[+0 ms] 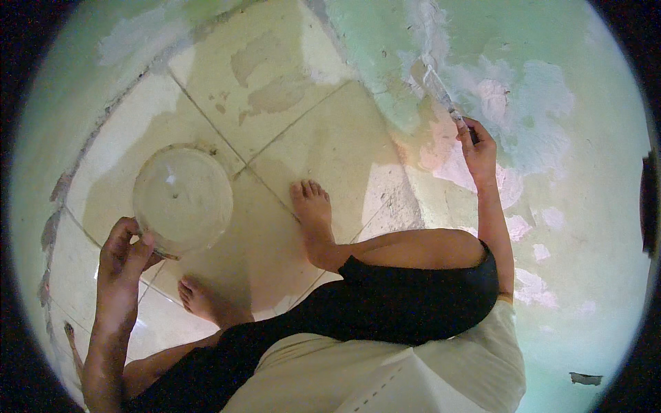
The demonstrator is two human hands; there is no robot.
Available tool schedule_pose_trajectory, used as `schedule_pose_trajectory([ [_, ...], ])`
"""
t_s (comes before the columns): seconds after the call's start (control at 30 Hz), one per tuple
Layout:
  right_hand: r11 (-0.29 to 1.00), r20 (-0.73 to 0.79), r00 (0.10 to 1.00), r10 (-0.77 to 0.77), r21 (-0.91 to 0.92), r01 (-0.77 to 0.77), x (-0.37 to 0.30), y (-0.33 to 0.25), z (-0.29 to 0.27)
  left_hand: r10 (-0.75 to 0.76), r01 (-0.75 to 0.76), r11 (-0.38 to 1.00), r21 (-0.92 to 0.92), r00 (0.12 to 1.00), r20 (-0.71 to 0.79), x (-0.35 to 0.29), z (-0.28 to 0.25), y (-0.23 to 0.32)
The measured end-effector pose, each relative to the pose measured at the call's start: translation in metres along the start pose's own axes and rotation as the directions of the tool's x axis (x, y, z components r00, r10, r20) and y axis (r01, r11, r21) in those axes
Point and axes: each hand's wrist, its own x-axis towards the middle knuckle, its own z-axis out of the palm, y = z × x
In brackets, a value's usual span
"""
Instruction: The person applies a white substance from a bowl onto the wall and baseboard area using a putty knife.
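Note:
My left hand (124, 258) is closed on the rim of a round, translucent dish (182, 206), which looks like a plastic lid or shallow tub. It is held above the floor tiles, and its inside looks whitish and smeared. On the right, my right hand (479, 151) grips the handle of a putty knife (436, 86). White paste shows on its blade, which lies at the green wall (385, 76). Around the blade the wall carries white putty patches (494, 96). Whether the blade presses on the wall, I cannot tell.
Pale floor tiles (268, 144) with dark joints and grey stains lie below. My bare feet (315, 210) stand on them, with my right knee bent close to the wall. Another green wall (41, 165) rises at the left. A small dark-edged slot (586, 378) shows at the lower right.

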Motion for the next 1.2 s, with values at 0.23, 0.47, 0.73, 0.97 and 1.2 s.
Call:
schedule_pose_trajectory([
  [0.23, 0.991, -0.039, 0.998, -0.048, -0.128, 0.042, 0.020, -0.021, -0.005, -0.007, 0.006, 1.000, -0.010, 1.000, -0.015, -0.014, -0.002, -0.002],
  [0.47, 0.943, -0.116, 0.985, -0.124, -0.324, 0.081, 0.020, -0.015, -0.035, 0.020, -0.019, 1.000, -0.009, 0.999, 0.039, -0.013, -0.006, 0.000],
  [0.73, 0.968, -0.010, 0.998, -0.070, -0.244, 0.065, -0.004, -0.048, -0.050, 0.031, -0.030, 0.999, -0.018, 0.999, 0.024, -0.020, -0.011, 0.000],
  [0.97, 0.939, -0.057, 0.992, -0.112, -0.332, 0.087, 0.015, -0.048, -0.027, 0.032, -0.031, 0.999, -0.017, 0.997, 0.068, -0.011, -0.014, -0.011],
  [1.2, 0.947, -0.062, 0.996, -0.060, -0.318, 0.037, -0.017, -0.049, -0.043, 0.043, -0.041, 0.998, -0.046, 0.998, 0.039, -0.010, -0.017, -0.017],
])
